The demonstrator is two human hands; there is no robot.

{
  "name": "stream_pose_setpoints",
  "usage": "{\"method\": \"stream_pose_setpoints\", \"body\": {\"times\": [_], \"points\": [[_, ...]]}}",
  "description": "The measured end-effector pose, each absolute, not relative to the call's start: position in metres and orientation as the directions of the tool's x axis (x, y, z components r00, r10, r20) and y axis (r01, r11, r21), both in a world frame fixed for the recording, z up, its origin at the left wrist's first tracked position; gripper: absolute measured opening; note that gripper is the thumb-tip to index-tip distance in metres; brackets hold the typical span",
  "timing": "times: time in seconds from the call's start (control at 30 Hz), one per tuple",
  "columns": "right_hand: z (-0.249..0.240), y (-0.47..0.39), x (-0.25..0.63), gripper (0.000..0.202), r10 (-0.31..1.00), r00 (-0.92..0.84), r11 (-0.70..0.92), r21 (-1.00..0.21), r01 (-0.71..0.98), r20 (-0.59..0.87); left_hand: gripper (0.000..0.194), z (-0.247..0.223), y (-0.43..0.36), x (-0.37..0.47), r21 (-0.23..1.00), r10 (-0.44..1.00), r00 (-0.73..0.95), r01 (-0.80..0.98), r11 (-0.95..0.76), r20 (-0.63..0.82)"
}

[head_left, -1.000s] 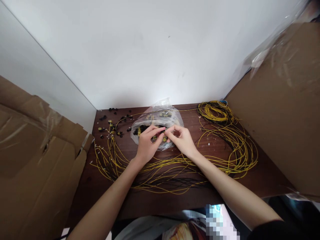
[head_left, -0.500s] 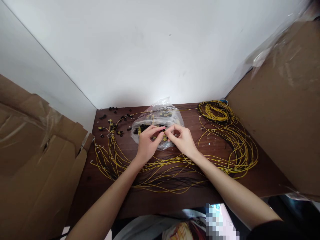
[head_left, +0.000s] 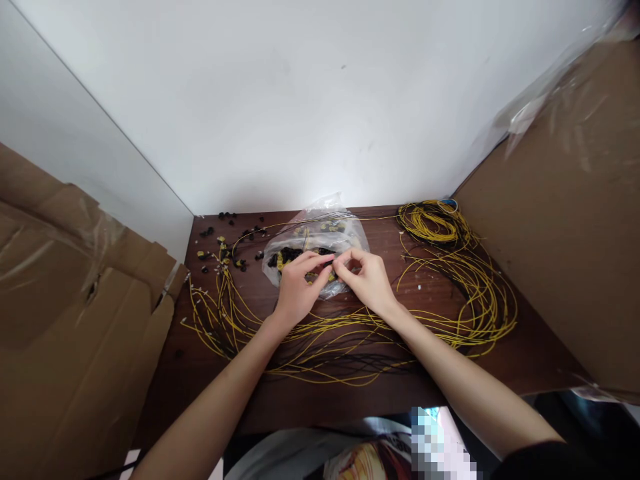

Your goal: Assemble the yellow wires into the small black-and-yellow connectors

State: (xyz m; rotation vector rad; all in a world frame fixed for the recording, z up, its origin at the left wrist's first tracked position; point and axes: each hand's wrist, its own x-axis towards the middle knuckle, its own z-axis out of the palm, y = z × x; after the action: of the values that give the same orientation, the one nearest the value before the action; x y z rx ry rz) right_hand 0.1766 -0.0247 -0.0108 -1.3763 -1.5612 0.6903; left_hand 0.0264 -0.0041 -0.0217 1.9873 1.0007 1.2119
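Note:
My left hand (head_left: pixel 299 283) and my right hand (head_left: pixel 367 280) meet over a clear plastic bag (head_left: pixel 356 233). Thumb and fingers of each are pinched together around something small and dark between them, too small to name. Inside the open bag lie many small black and yellow parts (head_left: pixel 287 255). Long yellow and black wires (head_left: pixel 330 323) run across the table beneath my forearms. Another bundle of wires (head_left: pixel 433 223) is coiled at the back right.
Loose black parts (head_left: pixel 206 232) are scattered at the back left of the brown table (head_left: pixel 300 407). Cardboard stands on the left (head_left: pixel 75 320) and on the right (head_left: pixel 565 220). A white wall (head_left: pixel 280 100) rises behind the table.
Both hands have shifted very slightly to the right in the picture, with their fingertips still together. The whole view has moved a little too.

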Motion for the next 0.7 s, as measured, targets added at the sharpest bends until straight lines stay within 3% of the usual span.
{"method": "stream_pose_setpoints", "body": {"times": [0.33, 0.53, 0.7], "points": [[-0.0153, -0.0237, 0.1764, 0.013, 0.945, 0.012, 0.3, -0.882, 0.363, 0.326, 0.018, -0.0251, -0.003, 0.0249, 0.789, 0.855, 0.261, 0.335, -0.516, 0.448], [-0.018, -0.0216, 0.1741, 0.014, 0.966, 0.06, 0.241, -0.958, 0.156, 0.253, 0.019, -0.026, -0.0044, 0.0256, 0.772, 0.85, 0.259, 0.357, -0.526, 0.459], [-0.0183, -0.0207, 0.1736, 0.018, 0.973, 0.076, 0.209, -0.972, 0.108, 0.218, 0.019, -0.0266, -0.0054, 0.0263, 0.74, 0.834, 0.266, 0.384, -0.552, 0.484]]}}
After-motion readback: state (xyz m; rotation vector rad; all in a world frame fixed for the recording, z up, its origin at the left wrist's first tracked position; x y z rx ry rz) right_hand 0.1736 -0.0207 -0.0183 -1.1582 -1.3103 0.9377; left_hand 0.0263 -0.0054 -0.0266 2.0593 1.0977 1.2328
